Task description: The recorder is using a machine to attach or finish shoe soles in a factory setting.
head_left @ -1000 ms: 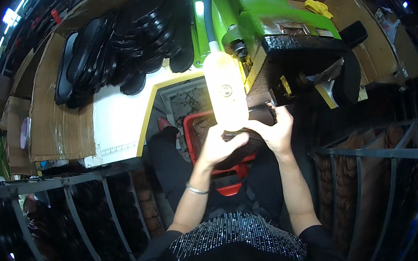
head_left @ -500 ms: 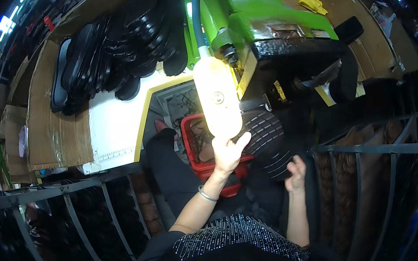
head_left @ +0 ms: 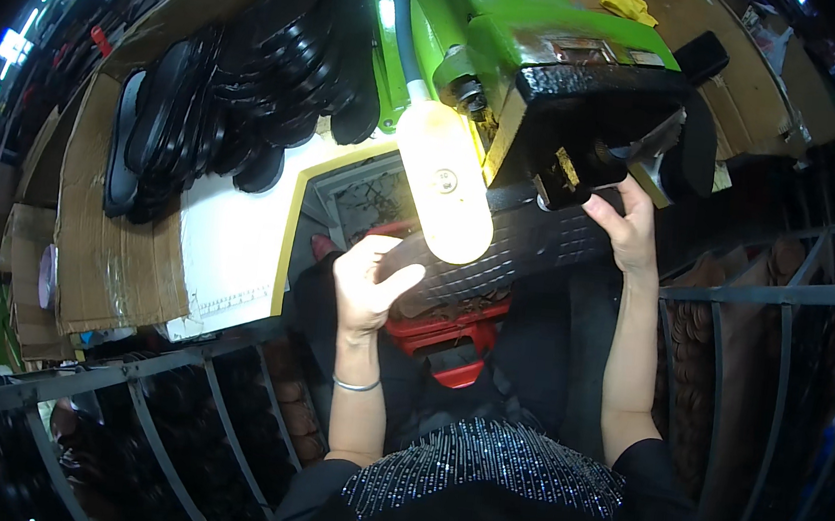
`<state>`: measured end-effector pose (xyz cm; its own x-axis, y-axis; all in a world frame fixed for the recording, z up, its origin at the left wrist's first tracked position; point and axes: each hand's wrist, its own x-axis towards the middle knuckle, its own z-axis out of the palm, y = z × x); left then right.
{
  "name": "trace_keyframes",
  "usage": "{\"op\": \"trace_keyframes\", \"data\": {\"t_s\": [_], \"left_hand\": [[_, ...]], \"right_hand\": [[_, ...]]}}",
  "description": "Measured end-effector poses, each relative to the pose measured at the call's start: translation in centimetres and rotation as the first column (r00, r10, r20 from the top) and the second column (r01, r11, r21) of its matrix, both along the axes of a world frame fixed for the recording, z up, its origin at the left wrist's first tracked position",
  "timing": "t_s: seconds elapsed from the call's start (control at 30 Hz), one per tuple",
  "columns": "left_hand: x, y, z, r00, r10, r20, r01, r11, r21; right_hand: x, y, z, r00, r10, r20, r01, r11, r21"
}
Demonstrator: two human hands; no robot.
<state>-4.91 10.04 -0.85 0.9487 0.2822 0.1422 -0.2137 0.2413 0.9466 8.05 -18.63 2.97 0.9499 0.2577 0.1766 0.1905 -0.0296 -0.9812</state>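
A dark shoe sole (head_left: 536, 259) with rows of short, light tread marks lies stretched crosswise under the green machine (head_left: 560, 35). My left hand (head_left: 367, 286) grips its left end, thumb laid over the edge. At the other end my right hand (head_left: 629, 231) is closed on the sole, thumb and fingers close below the machine's black head (head_left: 591, 127). A bright white lamp (head_left: 443, 178) hangs over the sole and covers part of it.
A red plastic basket (head_left: 460, 343) stands below the sole, near my legs. On the left, a white table (head_left: 227, 252) with a yellow edge bears a cardboard box (head_left: 115, 272) and stacked black soles (head_left: 286, 57). Metal racks (head_left: 786, 294) flank me.
My left hand has left the lamp and moved left onto the sole's end. My right hand has risen toward the machine's head. The sole has turned from upright to crosswise.
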Motion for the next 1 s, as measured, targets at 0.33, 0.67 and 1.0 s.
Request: {"op": "trace_keyframes", "data": {"t_s": [0.33, 0.67, 1.0], "left_hand": [[-7.0, 6.6, -8.7, 0.988, -0.058, -0.142, 0.023, 0.970, -0.241], [-5.0, -7.4, -12.7, 0.916, -0.205, -0.344, 0.251, 0.963, 0.096], [-4.3, -8.4, -11.3, 0.897, -0.310, -0.316, 0.339, 0.940, 0.040]], "right_hand": [[-4.3, 8.7, 0.0, 0.983, 0.172, -0.061, -0.162, 0.976, 0.142], [-5.2, 11.2, -0.4, 0.955, -0.175, 0.238, 0.212, 0.967, -0.140], [-9.0, -2.4, 11.2, 0.676, -0.152, 0.721, 0.443, 0.865, -0.233]]}}
